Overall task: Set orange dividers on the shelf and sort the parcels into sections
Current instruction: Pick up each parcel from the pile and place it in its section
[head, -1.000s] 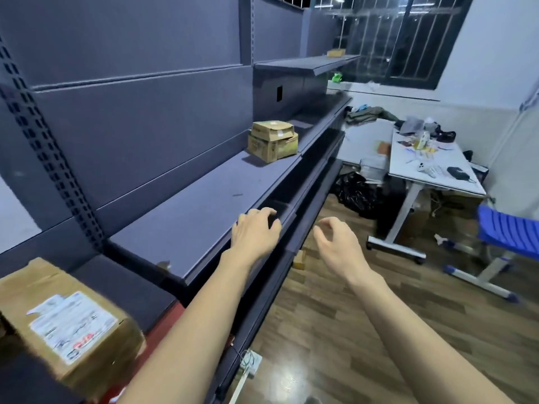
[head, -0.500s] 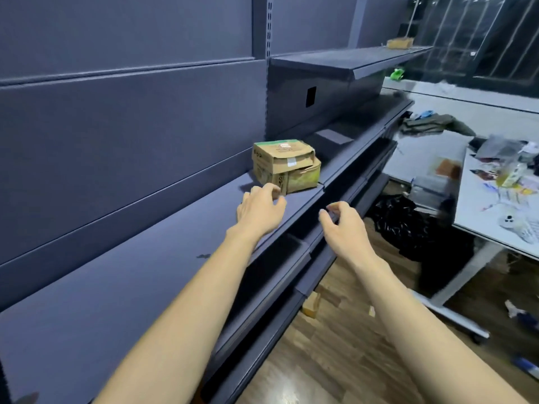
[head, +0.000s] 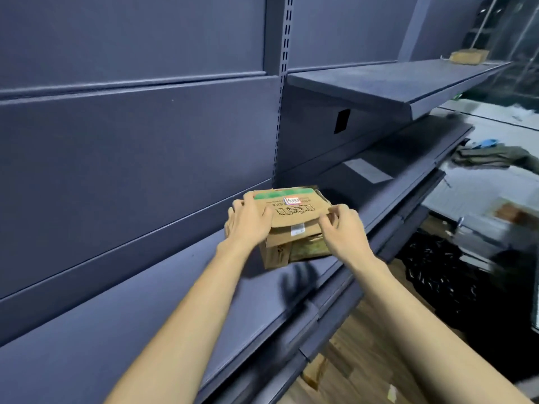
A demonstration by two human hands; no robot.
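Now both hands (head: 294, 225) on parcel (head: 291, 212) — shelf-top.

Both bare arms reach forward, far into the scene. The left hand (head: 249, 221) lies flat, fingers spread. The right hand (head: 345, 228) is curled, fingertips pinched.

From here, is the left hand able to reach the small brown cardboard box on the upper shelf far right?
Probably not: the left hand is on the cardboard parcel, and the small brown cardboard box sits far along the higher shelf.
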